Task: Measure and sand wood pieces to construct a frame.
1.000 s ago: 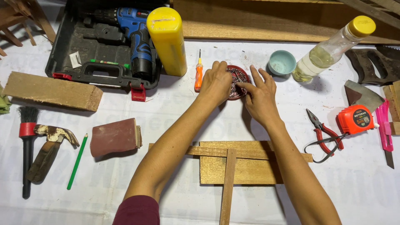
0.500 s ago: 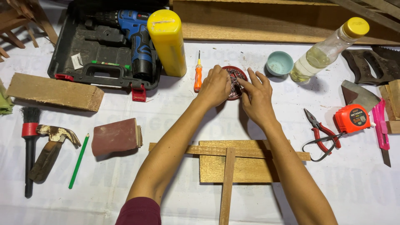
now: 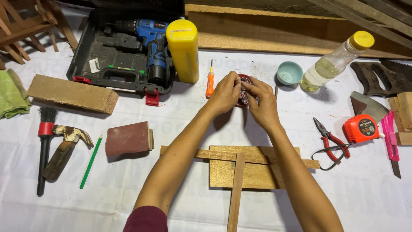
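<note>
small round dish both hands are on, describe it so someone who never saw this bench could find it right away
Start at the tall yellow cylinder standing beside the open black tool case. Just right of it lies an orange-handled screwdriver, and next comes the small round dish, between the left hand and right hand. Unlike the empty pale teal bowl further right, it is dark red and holds small metal pieces.

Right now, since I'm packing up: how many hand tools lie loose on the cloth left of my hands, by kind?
Brush: 1
Hammer: 1
Pencil: 1
Sanding block: 1
Screwdriver: 1
Total: 5
</note>
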